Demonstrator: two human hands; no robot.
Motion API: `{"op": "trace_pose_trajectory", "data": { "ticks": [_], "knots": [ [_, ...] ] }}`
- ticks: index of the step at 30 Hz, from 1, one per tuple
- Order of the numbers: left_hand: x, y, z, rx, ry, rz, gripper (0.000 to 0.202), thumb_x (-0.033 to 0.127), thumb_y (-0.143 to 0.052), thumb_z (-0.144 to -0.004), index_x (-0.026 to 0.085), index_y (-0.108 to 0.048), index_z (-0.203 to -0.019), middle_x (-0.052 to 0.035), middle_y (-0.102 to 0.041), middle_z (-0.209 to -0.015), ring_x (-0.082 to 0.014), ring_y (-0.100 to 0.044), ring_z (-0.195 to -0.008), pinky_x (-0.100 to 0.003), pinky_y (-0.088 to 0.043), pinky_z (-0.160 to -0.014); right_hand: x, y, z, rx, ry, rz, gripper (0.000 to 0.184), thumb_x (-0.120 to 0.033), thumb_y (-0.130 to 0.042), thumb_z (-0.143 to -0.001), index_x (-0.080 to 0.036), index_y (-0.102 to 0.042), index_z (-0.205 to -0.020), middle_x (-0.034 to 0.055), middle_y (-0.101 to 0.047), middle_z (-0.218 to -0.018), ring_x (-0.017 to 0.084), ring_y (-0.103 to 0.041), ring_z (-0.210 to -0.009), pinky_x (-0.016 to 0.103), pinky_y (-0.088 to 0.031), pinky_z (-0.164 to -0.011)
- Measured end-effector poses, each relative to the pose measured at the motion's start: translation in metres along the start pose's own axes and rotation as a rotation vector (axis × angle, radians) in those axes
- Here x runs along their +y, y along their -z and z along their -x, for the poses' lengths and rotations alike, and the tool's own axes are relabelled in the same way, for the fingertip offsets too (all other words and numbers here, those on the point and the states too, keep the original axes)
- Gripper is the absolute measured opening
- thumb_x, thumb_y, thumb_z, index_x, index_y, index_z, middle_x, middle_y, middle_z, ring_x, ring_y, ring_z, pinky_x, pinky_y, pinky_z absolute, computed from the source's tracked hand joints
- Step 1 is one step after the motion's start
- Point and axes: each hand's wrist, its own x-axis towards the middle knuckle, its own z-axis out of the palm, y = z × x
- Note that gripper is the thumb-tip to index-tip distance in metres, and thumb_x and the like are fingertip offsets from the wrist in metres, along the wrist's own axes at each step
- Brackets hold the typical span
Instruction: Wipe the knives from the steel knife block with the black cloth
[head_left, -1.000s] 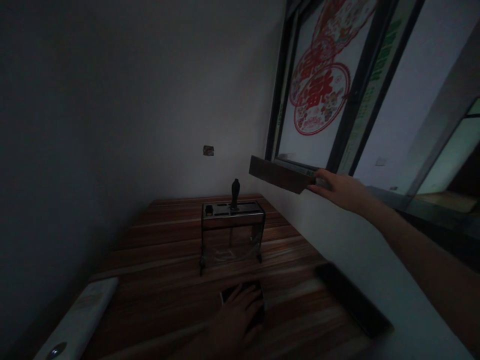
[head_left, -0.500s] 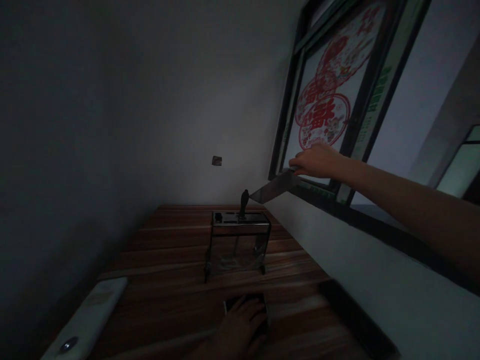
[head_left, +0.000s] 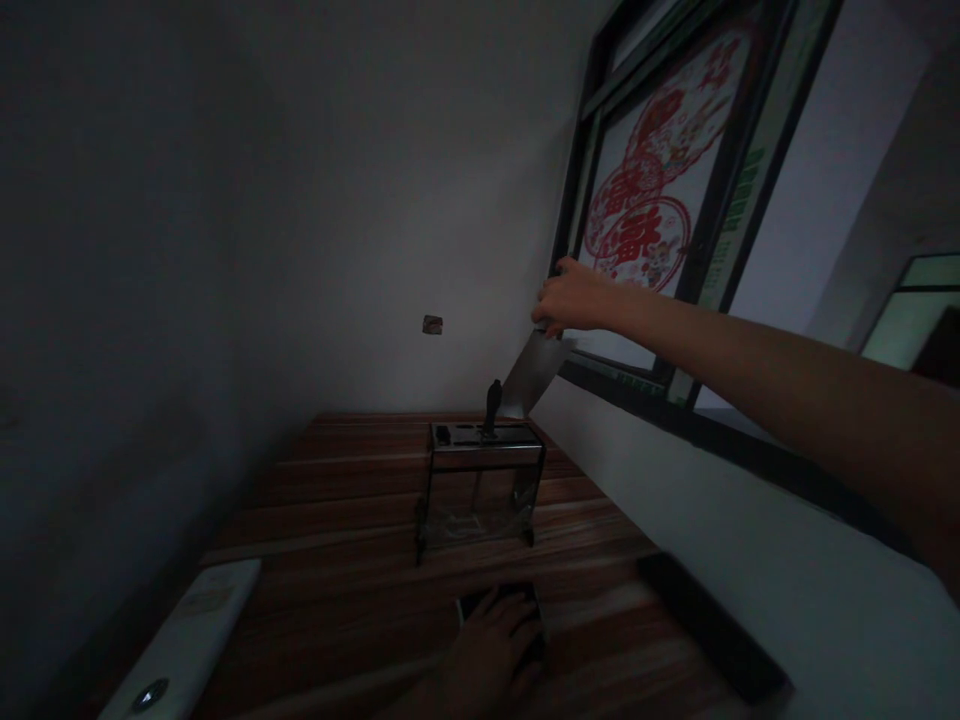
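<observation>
My right hand is closed around the handle of a cleaver, its broad blade slanting down and to the left. The blade's lower end is just over the right part of a knife rack with a metal top and clear sides. In that rack stands a black-handled knife, close beside the blade; whether they touch I cannot tell. My left hand lies with its fingers spread on a dark, flat rectangular object, mostly hidden under it.
The rack stands on a wood-grained table. A long white object with a shiny round knob lies at the left edge, a long dark bar at the right. A window with red decorations adjoins the right wall.
My right hand has moved left and slightly up, and the cleaver has turned steeper, its blade pointing more downward toward the rack. My left hand stays on the dark object.
</observation>
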Motion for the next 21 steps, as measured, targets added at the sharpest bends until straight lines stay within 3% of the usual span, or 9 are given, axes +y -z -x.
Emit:
{"op": "trace_pose_trajectory", "data": {
  "ticks": [14, 21],
  "knots": [
    [0.0, 0.0, 0.0, 0.013, -0.016, -0.021, 0.038, 0.04, -0.043, -0.086, 0.025, -0.046, -0.121, -0.0036, -0.048, -0.13, -0.0219, -0.038, -0.124, -0.043, -0.023, -0.107, -0.011, -0.003, -0.014, -0.04, 0.062, -0.038, 0.022, -0.041, -0.059, -0.077, -0.026, -0.065, -0.093, 0.0016, -0.068, -0.089, 0.022, -0.056, -0.087, 0.038, -0.028, -0.075],
    [-0.004, -0.004, 0.0, 0.018, -0.024, -0.031, 0.039, 0.041, -0.042, -0.087, 0.026, -0.044, -0.123, -0.0029, -0.047, -0.132, -0.0213, -0.038, -0.124, -0.044, -0.023, -0.107, -0.028, -0.009, -0.022, -0.062, 0.116, -0.047, 0.019, -0.037, -0.056, -0.08, -0.025, -0.065, -0.092, 0.0034, -0.068, -0.088, 0.021, -0.056, -0.086, 0.037, -0.027, -0.074]
  ]
}}
